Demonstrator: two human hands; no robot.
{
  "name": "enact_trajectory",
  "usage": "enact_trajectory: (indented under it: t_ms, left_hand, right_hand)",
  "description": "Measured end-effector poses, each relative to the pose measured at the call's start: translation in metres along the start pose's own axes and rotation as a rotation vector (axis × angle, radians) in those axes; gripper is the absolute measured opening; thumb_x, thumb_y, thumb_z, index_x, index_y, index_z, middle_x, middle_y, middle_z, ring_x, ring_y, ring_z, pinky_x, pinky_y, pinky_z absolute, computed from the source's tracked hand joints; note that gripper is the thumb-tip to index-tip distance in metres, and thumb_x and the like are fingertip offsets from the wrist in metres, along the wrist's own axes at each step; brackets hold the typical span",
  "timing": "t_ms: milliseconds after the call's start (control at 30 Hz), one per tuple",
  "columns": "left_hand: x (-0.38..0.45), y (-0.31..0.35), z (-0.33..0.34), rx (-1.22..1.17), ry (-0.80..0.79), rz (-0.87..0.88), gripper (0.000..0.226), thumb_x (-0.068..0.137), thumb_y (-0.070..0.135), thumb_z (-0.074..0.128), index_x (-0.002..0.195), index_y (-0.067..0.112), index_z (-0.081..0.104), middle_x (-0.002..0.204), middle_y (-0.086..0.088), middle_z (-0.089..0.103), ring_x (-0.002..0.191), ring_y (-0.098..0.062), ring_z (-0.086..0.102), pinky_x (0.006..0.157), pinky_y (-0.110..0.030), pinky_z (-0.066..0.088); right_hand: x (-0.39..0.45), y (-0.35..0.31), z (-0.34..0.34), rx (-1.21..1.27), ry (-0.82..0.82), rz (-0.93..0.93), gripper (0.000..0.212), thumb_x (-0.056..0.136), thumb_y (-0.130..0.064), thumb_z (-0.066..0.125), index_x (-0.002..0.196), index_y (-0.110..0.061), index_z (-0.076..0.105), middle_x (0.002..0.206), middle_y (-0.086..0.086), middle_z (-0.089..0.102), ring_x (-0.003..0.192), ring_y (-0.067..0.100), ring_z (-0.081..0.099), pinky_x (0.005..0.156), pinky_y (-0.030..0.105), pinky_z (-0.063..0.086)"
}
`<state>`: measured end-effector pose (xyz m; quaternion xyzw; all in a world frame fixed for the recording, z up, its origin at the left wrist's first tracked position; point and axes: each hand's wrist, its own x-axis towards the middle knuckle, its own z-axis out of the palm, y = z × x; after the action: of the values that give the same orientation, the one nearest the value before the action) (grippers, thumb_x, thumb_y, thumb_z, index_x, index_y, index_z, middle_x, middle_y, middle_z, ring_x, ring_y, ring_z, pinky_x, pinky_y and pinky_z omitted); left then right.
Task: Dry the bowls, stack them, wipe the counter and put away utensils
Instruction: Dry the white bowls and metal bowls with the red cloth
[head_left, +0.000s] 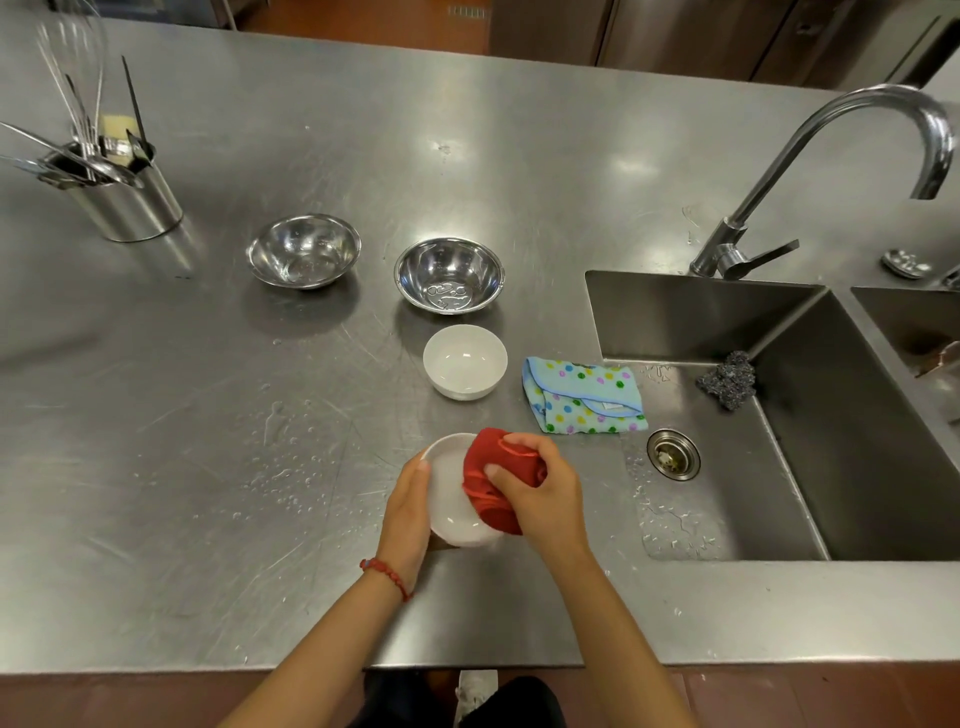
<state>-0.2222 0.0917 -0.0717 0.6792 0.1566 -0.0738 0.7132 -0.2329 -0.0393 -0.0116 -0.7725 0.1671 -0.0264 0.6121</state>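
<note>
- The left hand (410, 512) gripped the rim and outer wall of a small white ceramic bowl (451, 493), fingers curled behind it, holding it tilted above the front of the brushed stainless-steel counter (208, 545).
- The right hand (540, 491) clenched a bunched red cloth (493, 480) and pressed it into the bowl's right side; thumb and fingers wrapped the fabric.
- Judged good practice for this step: turn the bowl with the left hand while the cloth sweeps the inner wall, then the rim and the underside, keeping the grip firm because wet glaze is likely to slip.
- Water droplets (283, 475) lay on the counter just left of the hands; these appeared to remain for the wiping step.
- A folded pale-blue cloth with coloured dots (582, 397) lay at the edge of the steel sink (883, 441); its small white tag was too small to read.
- A second white ceramic bowl (465, 361) stood upright beyond the hands, not yet stacked.
- Two round stainless-steel bowls (304, 250) (449, 275) stood farther back, well apart; water showed in both.
- A steel cylindrical utensil holder (130, 200) stood at far left.
- No brand or legible writing was visible anywhere.
</note>
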Motion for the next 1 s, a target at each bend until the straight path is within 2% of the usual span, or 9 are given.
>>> enact_trajectory:
  t_ms: [67,133,333,533,633,733,800,900,1000]
  left_hand:
    - [0.004,-0.004,0.0,0.039,0.023,0.0,0.026,0.097,0.031,0.037,0.092,0.042,0.06,0.103,0.02,0.06,0.099,-0.007,0.055,0.087,-0.027,0.04]
    - [0.008,-0.008,0.002,0.063,0.046,-0.016,0.024,0.096,0.03,0.039,0.091,0.043,0.059,0.103,0.016,0.06,0.101,-0.01,0.054,0.086,-0.025,0.037]
    - [0.018,-0.018,0.003,0.221,0.117,-0.031,0.02,0.096,0.024,0.041,0.102,0.027,0.06,0.106,0.003,0.06,0.099,-0.016,0.051,0.087,-0.028,0.035]
    - [0.025,-0.02,0.002,0.364,0.145,0.005,0.026,0.096,0.025,0.04,0.095,0.016,0.065,0.089,-0.002,0.062,0.085,-0.021,0.053,0.074,-0.031,0.039]
    - [0.027,-0.019,-0.001,0.373,0.148,-0.008,0.025,0.096,0.024,0.041,0.086,0.018,0.062,0.081,0.001,0.06,0.076,-0.015,0.052,0.064,-0.024,0.038]
    - [0.03,-0.017,-0.006,0.405,0.117,-0.008,0.026,0.095,0.03,0.043,0.078,0.026,0.062,0.074,0.012,0.061,0.069,0.0,0.053,0.06,-0.014,0.036]
    - [0.035,-0.014,-0.012,0.476,0.118,0.025,0.029,0.094,0.035,0.045,0.071,0.026,0.062,0.067,0.013,0.06,0.065,0.0,0.053,0.057,-0.017,0.037]
    - [0.057,-0.001,-0.02,0.535,0.158,0.085,0.033,0.092,0.036,0.047,0.069,0.016,0.061,0.065,0.001,0.062,0.063,-0.018,0.056,0.055,-0.027,0.04]
    - [0.094,0.015,-0.021,0.44,0.087,0.055,0.022,0.092,0.029,0.05,0.091,0.012,0.065,0.088,-0.011,0.069,0.079,-0.026,0.062,0.073,-0.039,0.052]
  right_hand:
    - [0.005,0.007,-0.011,0.049,0.016,0.022,0.035,0.072,-0.009,0.075,0.092,-0.032,0.058,0.097,-0.008,0.062,0.088,0.006,0.058,0.066,0.005,0.044]
    - [0.008,0.014,-0.02,0.099,0.027,0.054,0.034,0.072,-0.007,0.075,0.096,-0.027,0.06,0.099,-0.005,0.062,0.087,0.006,0.059,0.062,0.006,0.047]
    - [0.014,0.029,-0.038,0.181,0.016,0.105,0.036,0.073,-0.008,0.074,0.091,-0.035,0.059,0.094,-0.013,0.061,0.084,0.003,0.059,0.055,0.007,0.049]
    - [0.029,0.032,-0.043,0.191,-0.036,0.097,0.036,0.073,-0.009,0.074,0.091,-0.037,0.059,0.097,-0.014,0.06,0.089,0.005,0.058,0.057,0.008,0.05]
    - [0.039,0.03,-0.04,0.206,-0.047,0.094,0.036,0.073,-0.008,0.074,0.09,-0.036,0.059,0.097,-0.014,0.06,0.089,0.006,0.059,0.059,0.01,0.051]
    - [0.048,0.027,-0.035,0.212,-0.043,0.086,0.035,0.073,-0.009,0.074,0.089,-0.036,0.06,0.098,-0.012,0.061,0.09,0.008,0.06,0.061,0.013,0.052]
    - [0.054,0.024,-0.031,0.224,-0.036,0.084,0.035,0.073,-0.008,0.074,0.088,-0.036,0.06,0.097,-0.013,0.061,0.088,0.006,0.06,0.059,0.011,0.052]
    - [0.066,0.019,-0.023,0.24,-0.006,0.077,0.035,0.072,-0.006,0.074,0.087,-0.035,0.061,0.094,-0.014,0.061,0.085,0.004,0.06,0.056,0.01,0.05]
    - [0.081,0.012,-0.013,0.216,0.032,0.058,0.035,0.072,-0.006,0.074,0.086,-0.035,0.06,0.096,-0.012,0.061,0.087,0.004,0.059,0.063,0.015,0.052]
